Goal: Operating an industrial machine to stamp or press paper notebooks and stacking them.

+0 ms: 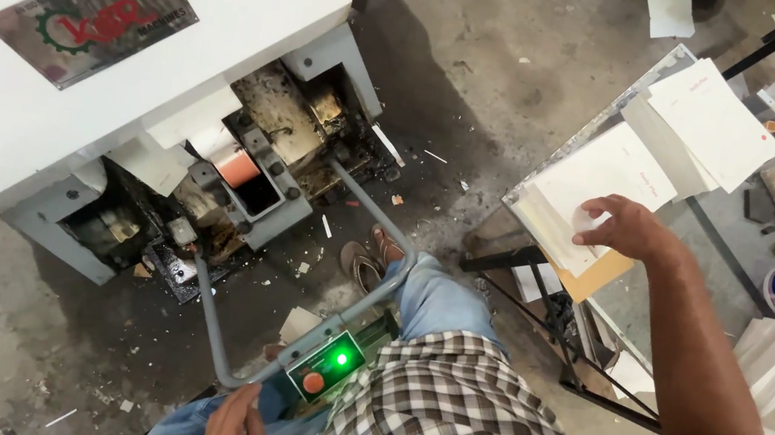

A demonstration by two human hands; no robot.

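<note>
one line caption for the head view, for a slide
Right hand on a white card stack, left hand by the grey machine.

The left hand point(235, 426) rests low and near, fingers curled; the right hand point(623, 227) reaches far right, arm outstretched, fingers bent down.
</note>
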